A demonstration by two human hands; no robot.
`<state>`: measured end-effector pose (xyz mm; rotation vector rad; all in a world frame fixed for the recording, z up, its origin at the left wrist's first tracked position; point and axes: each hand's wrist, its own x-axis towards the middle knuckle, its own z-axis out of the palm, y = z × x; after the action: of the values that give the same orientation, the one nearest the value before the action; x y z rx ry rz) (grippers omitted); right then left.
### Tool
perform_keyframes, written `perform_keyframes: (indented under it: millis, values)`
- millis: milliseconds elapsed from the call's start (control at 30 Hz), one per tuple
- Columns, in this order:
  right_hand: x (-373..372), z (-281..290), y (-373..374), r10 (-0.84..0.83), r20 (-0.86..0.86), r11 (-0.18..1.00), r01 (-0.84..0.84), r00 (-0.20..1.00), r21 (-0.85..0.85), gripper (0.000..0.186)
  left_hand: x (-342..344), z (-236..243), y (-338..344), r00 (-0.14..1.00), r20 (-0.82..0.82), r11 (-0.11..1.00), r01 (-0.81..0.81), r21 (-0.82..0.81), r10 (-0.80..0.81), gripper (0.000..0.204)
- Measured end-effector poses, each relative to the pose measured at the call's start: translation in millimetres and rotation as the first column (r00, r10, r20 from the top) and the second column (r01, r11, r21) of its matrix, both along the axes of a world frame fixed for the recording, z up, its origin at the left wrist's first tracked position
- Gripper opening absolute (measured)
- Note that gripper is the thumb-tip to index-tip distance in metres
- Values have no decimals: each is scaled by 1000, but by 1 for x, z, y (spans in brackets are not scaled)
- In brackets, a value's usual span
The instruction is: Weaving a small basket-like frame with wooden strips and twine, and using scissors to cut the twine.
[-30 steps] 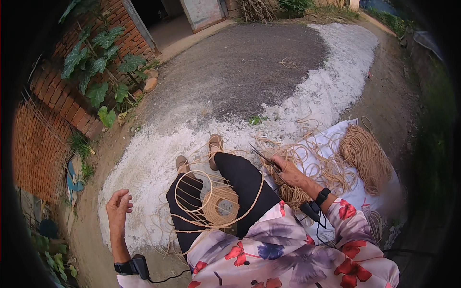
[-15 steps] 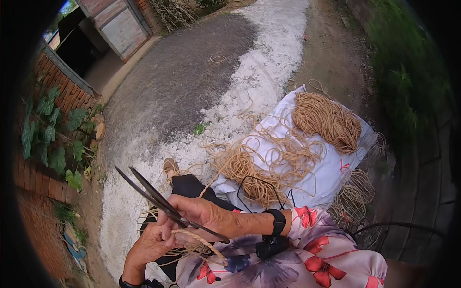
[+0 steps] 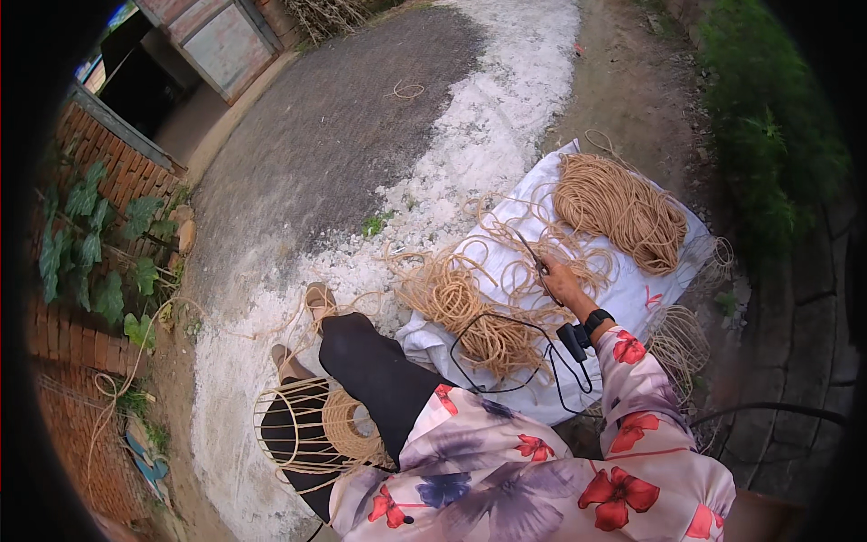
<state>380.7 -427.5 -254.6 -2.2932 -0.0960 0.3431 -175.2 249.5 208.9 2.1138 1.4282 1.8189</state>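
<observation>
My right hand (image 3: 562, 282) is out over the white sheet (image 3: 632, 312), closed on a pair of dark scissors (image 3: 529, 248). The blades point away from me, over loose strands of tan rope (image 3: 515, 285). My left hand is out of the picture. On my lap rests a round frame of thin pale rods (image 3: 287, 420), with tan rope woven into a ring (image 3: 339, 423) on its right side. At the left, a loose length of rope (image 3: 110, 406) hangs in curves in front of the brick wall.
A large rope coil (image 3: 619, 212) lies on the far part of the sheet, a tangled rope heap (image 3: 479, 330) nearer. A black cable (image 3: 553, 366) crosses the heap. Right of the sheet lies a bundle of thin pale strands (image 3: 677, 343). A leafy plant (image 3: 108, 235) grows by the left wall.
My right hand has swung from above my lap to the right, carrying the scissors over the sheet. My left hand has left the picture. A rope length now hangs at the left.
</observation>
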Motion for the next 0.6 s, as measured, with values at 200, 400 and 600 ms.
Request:
perform_keyframes:
  millis: [200, 400, 600]
  values:
    - [-17, -11, 58, -41, 302, 972, 108, 953, -210, 32, -119, -45, 36, 990, -92, 951, 75, -299, -107, 36]
    - [-24, -40, 12, 27, 154, 916, 37, 988, -399, 25, 40, -152, -117, 700, -318, 369, -84, -926, -640, 36]
    - [5, -6, 19, -18, 286, 999, 30, 958, -36, 34, 47, -135, -97, 502, -551, 668, 74, -740, -667, 34]
